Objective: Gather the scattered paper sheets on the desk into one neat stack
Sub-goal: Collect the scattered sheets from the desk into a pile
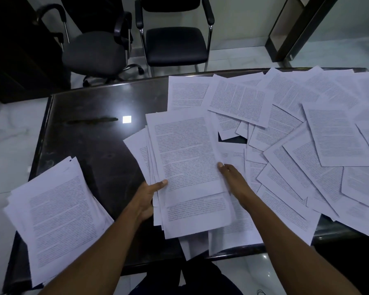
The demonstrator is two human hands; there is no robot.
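A rough bundle (185, 165) is gripped by the left hand (146, 199) and right hand (232, 179), a pile (55, 218) set left of it, many sheets (307, 135) right of it ungathered.

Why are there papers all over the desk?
A person is tidying them. Both hands, left hand and right hand, hold a bundle of sheets at its sides. A finished pile sits at the desk's left corner. Many loose sheets still cover the right side.
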